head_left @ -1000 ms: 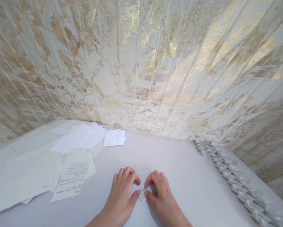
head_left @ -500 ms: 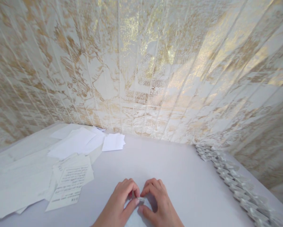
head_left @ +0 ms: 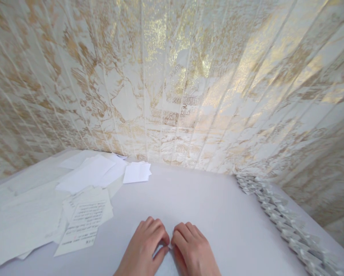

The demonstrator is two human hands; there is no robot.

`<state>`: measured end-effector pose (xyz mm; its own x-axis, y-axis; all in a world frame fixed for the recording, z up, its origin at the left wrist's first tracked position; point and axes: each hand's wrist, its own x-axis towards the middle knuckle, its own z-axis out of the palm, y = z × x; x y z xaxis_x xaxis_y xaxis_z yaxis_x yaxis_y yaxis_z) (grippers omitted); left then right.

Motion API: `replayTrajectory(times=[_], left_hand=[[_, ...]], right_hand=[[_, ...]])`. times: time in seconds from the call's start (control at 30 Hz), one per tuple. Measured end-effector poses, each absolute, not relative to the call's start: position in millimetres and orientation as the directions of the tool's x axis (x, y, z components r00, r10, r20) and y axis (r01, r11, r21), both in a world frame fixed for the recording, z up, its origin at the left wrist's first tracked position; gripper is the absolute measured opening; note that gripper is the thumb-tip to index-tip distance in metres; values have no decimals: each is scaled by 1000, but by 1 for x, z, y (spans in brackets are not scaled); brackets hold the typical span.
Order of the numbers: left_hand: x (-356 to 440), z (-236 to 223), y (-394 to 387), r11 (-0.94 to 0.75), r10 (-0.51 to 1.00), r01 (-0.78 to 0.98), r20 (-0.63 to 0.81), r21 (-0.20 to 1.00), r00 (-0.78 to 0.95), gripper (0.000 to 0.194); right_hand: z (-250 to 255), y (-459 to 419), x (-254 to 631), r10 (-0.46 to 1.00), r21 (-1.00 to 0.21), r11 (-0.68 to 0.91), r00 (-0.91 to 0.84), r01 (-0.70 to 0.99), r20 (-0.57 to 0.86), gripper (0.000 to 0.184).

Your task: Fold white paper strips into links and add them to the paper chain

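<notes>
My left hand (head_left: 144,249) and my right hand (head_left: 190,251) rest close together at the bottom middle of the white table (head_left: 206,207), fingers curled and fingertips almost touching. Between them lies a small folded piece of white paper (head_left: 166,264), mostly hidden under the fingers. Both hands pinch and press on it against the table.
Loose white sheets (head_left: 88,172) and a printed slip (head_left: 84,226) lie in a heap on the left. A small stack of cut paper squares (head_left: 136,171) sits near the wall. A long row of folded paper pieces (head_left: 284,222) runs along the right edge. A gold-patterned wall (head_left: 172,84) stands behind.
My hands have drawn closer together and slid toward the bottom edge; the small folded paper, seen between the fingertips before, is now almost covered.
</notes>
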<state>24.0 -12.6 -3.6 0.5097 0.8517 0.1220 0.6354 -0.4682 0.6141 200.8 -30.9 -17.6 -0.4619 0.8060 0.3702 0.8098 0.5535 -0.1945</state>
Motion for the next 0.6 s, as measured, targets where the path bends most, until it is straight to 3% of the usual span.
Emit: replayTrajectory(times=[0.23, 0.4, 0.6], left_hand=[[19, -10, -9, -558, 810, 616, 201, 557, 552, 18], [22, -4, -8, -526, 829, 633, 176, 569, 530, 13], [30, 8, -10, -401, 896, 687, 103, 606, 431, 14]], right_hand=[[-8, -31, 210, 871, -449, 490, -401, 748, 283, 20], [-1, -30, 213, 951, -637, 296, -284, 712, 125, 19], [-3, -29, 207, 977, -659, 193, -206, 727, 58, 15]])
